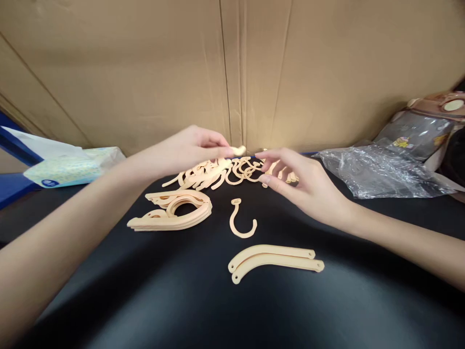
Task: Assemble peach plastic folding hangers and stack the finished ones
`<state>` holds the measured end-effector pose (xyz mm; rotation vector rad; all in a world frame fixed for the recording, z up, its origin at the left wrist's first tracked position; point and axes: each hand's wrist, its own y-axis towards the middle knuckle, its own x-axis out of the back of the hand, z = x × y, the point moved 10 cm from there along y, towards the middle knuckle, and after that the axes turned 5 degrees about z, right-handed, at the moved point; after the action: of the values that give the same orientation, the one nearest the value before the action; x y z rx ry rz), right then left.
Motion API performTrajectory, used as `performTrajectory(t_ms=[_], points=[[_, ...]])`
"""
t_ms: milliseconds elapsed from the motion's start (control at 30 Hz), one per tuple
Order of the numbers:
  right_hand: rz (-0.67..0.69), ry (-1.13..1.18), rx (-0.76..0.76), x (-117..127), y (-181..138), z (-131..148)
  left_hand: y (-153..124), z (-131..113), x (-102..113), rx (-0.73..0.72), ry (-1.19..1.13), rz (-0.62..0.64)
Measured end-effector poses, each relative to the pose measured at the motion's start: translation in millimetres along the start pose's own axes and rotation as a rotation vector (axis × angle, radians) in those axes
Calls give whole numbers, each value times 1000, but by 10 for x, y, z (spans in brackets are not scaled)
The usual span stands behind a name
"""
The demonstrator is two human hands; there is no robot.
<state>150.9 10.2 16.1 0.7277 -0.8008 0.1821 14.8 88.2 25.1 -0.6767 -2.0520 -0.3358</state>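
1. Left hand (pixel 201 145): thumb and fingers pinched on one small cream piece (pixel 239 150), held above the pile near the table's (pixel 174 300) far edge.
2. Right hand (pixel 298 179): fingers apart, half curled, thumb spread from index; tips at the pile's right part, contact can't be told.
3. Hidden: most of the pinched piece, behind the left fingers; parts of the pile (pixel 220 167), behind both hands.
4. Cut off: both forearms, the table's near edge, the brown-topped bag (pixel 414 133) at right.
5. Counts: one loose hook (pixel 238 233), mid-table; two curved strips (pixel 269 261) side by side, on its near-edge side; one stack of folded hangers (pixel 170 223) left of the hook, layers unclear; pile along far edge, too tangled to count.
6. One tissue pack (pixel 72 167), far left corner; one clear plastic wrapper (pixel 381 174), far right corner.
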Motion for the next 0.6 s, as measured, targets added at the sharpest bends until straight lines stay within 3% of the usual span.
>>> performTrajectory(t_ms=[133,333,467,533,600], points=[[45,97,-79,-16,45,-108,-14,-292,-353,-150,35,150],[307,173,-166,-213,78,-285,-18,-388,-466,-143,30,100],[495,142,-219,-206,87,-425,25,-223,-372,-81,142,22],[635,125,-261,-213,47,-507,53,-53,-286,1,301,-38],[768,136,-304,-219,-17,-570,77,157,-270,110,435,-18]])
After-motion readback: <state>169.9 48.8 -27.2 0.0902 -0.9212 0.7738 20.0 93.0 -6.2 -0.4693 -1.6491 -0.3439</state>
